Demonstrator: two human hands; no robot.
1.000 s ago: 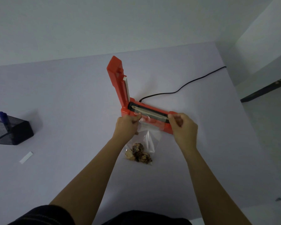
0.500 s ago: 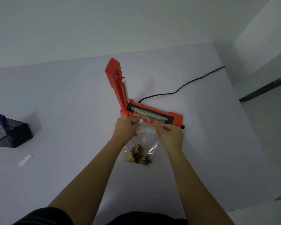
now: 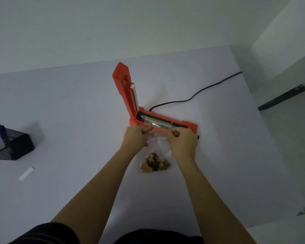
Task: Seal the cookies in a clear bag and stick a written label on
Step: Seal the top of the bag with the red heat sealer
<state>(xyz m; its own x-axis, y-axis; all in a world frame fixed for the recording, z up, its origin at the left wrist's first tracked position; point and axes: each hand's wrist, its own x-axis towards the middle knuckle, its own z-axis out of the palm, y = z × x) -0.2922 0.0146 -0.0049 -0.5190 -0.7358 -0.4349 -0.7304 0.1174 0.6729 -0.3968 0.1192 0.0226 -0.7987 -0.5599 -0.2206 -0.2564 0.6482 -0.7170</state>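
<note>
Laying the mouth of the clear bag (image 3: pixel 158 143) across the orange sealer (image 3: pixel 190 125)
Head view: the left hand (image 3: pixel 136 138) and right hand (image 3: pixel 183 141) each pinch a top corner of the film in curled fingers over the heating strip (image 3: pixel 163 122), lid (image 3: pixel 124 88) upright; the cookies (image 3: pixel 155 164) lie bunched at the bag's near end, around the middle of the worktop (image 3: pixel 77 120). Pull the mouth taut, flat and square to the strip before lowering the lid.

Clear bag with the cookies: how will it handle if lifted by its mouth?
Probably floppy: the clear bag creases below the sealer. Likely bottom-heavy: the cookies sit clumped at its closed end. Glossy film, so possibly slippery.
</note>
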